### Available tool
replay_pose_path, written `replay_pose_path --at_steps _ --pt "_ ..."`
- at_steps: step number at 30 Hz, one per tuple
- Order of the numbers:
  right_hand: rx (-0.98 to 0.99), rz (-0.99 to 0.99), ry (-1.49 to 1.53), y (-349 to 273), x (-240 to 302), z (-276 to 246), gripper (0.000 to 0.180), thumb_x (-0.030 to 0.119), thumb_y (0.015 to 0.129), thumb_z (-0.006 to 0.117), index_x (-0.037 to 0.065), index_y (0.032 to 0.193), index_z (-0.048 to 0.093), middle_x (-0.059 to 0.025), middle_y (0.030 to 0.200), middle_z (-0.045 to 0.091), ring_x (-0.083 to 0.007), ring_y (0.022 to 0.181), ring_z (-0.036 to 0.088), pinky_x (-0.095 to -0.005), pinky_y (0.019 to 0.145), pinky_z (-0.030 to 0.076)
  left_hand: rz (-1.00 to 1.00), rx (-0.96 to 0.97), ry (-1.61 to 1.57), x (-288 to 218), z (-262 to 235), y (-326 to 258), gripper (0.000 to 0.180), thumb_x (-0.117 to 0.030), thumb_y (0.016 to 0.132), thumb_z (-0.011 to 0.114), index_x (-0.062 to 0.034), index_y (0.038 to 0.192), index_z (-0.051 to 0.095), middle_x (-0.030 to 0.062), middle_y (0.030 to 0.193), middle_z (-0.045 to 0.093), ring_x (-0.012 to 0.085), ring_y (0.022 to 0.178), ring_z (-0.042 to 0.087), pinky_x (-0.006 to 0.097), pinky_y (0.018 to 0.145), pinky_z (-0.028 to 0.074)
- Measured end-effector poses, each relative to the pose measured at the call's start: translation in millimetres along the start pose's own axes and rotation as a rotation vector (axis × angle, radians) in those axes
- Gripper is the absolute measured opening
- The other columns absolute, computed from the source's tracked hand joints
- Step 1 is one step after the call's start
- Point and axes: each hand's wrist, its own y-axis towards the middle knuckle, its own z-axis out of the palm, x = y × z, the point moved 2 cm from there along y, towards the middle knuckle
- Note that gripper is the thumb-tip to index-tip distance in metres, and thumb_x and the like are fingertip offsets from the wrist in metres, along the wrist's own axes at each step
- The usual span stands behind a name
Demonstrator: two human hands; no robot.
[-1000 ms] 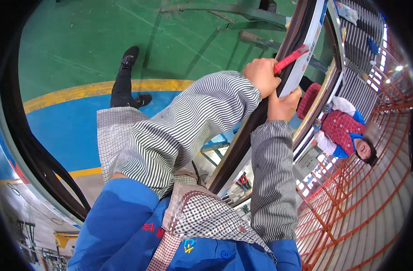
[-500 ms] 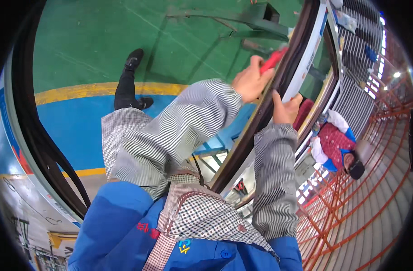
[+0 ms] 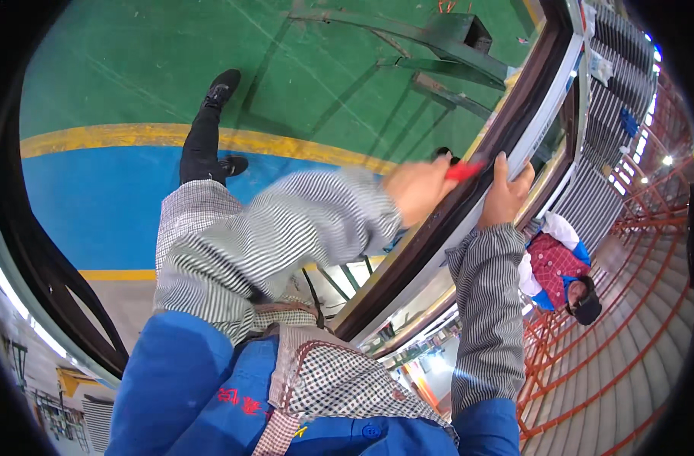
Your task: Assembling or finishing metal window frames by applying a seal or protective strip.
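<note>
A long frame [image 3: 468, 220] with a dark brown strip and a white outer side runs diagonally past me on the right. My left hand [image 3: 417, 190] is closed around a small red tool [image 3: 464, 172], its end at the dark strip. Motion blurs hand and tool, so I cannot tell the tool's exact kind. Farther right, my right hand [image 3: 506, 191] grips the white side of the frame, thumb raised along it and fingers curled over the outer edge. Both forearms wear striped grey sleeves.
A dark green metal stand [image 3: 453, 45] rests on the green floor beyond the frame. Another dark frame side [image 3: 39, 289] curves past on my left. At right, a person in a red checked apron [image 3: 553, 262] is near orange railings [image 3: 635, 319]. A yellow line [image 3: 111, 137] crosses the floor.
My left hand and the red tool have come nearer along the dark strip. My right hand has shifted slightly rightward, still on the frame. The view has moved a little.
</note>
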Motion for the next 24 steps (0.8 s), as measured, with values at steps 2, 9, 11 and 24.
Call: replay_pose_path --at_steps 2,9,11,24 --pt "0.007 -0.029 -0.029 0 -3 1 0.041 0.018 0.089 0.062 -0.004 0.120 0.046 -0.0127 0.109 0.058 -0.0204 0.098 0.056 -0.0301 0.087 0.043 0.024 -0.016 0.033 -8 -15 29 0.032 -0.033 0.094 0.047 -0.0003 0.094 0.046 0.0230 0.079 0.062 0.0426 0.073 0.060 0.051 0.062 0.046" --pt "-0.024 -0.014 -0.039 -3 -2 0 0.038 0.016 0.090 0.059 -0.004 0.119 0.046 -0.0118 0.107 0.056 -0.0199 0.098 0.054 -0.0306 0.089 0.041 -0.122 0.233 0.108 -1 0 -18 0.032 -0.031 0.092 0.051 -0.0004 0.098 0.048 0.0204 0.074 0.063 0.0399 0.069 0.062 0.051 0.061 0.048" --pt "-0.017 -0.013 0.003 -2 -4 -3 0.037 0.016 0.091 0.058 -0.004 0.119 0.045 -0.0113 0.106 0.056 -0.0195 0.097 0.054 -0.0306 0.088 0.041 -0.001 -0.033 0.062 -11 -9 31 0.031 -0.031 0.092 0.051 -0.0008 0.096 0.048 0.0205 0.076 0.063 0.0397 0.070 0.062 0.050 0.062 0.049" --pt "-0.006 0.114 0.011 -10 8 -2 0.043 0.032 0.100 0.036 -0.005 0.121 0.042 -0.0115 0.111 0.049 -0.0195 0.105 0.045 -0.0309 0.095 0.034 0.034 -0.058 0.094 -37 -54 113 0.032 -0.033 0.092 0.050 -0.0015 0.097 0.050 0.0206 0.071 0.063 0.0399 0.067 0.062 0.049 0.058 0.049"
